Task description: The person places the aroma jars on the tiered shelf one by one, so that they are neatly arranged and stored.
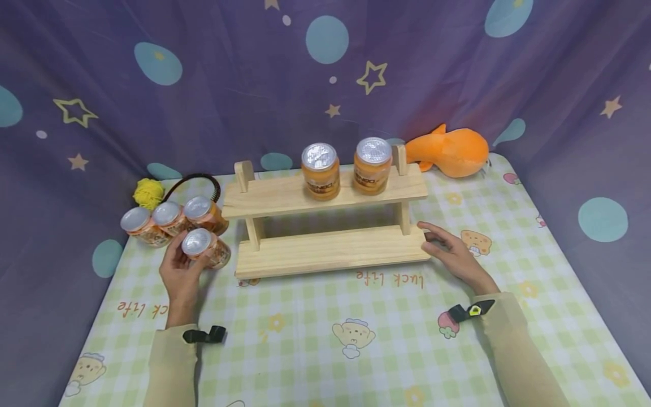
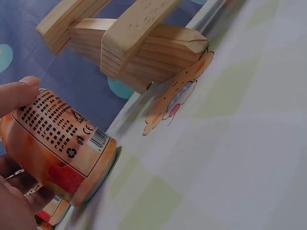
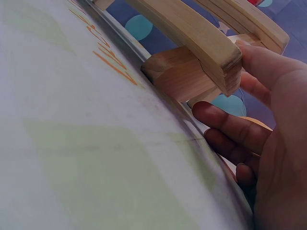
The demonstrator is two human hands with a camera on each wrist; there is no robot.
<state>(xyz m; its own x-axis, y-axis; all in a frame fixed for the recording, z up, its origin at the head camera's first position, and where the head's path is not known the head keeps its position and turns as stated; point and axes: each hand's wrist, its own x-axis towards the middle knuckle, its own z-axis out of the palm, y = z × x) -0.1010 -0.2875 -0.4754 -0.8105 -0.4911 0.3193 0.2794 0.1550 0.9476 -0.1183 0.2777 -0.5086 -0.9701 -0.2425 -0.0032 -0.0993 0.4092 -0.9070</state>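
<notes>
My left hand [image 1: 182, 278] grips an orange can [image 1: 216, 253] with a silver lid, thumb on one side and fingers on the other. In the left wrist view the same can [image 2: 64, 143] shows its printed label and barcode, its base close over the cloth. Beyond it stand three similar cans [image 1: 168, 219] in a row. My right hand [image 1: 452, 254] is at the right end of a two-tier wooden shelf [image 1: 330, 251], a fingertip touching the lower board's end [image 3: 230, 72], the other fingers loosely bent below. Two cans [image 1: 321, 175] stand on the upper board.
An orange plush toy [image 1: 455, 151] lies behind the shelf's right end. At the back left are a yellow yarn ball [image 1: 149, 193] and a dark coiled loop [image 1: 213, 183]. A checked cloth [image 1: 305, 350] covers the table, with patterned curtains [image 1: 229, 85] around it.
</notes>
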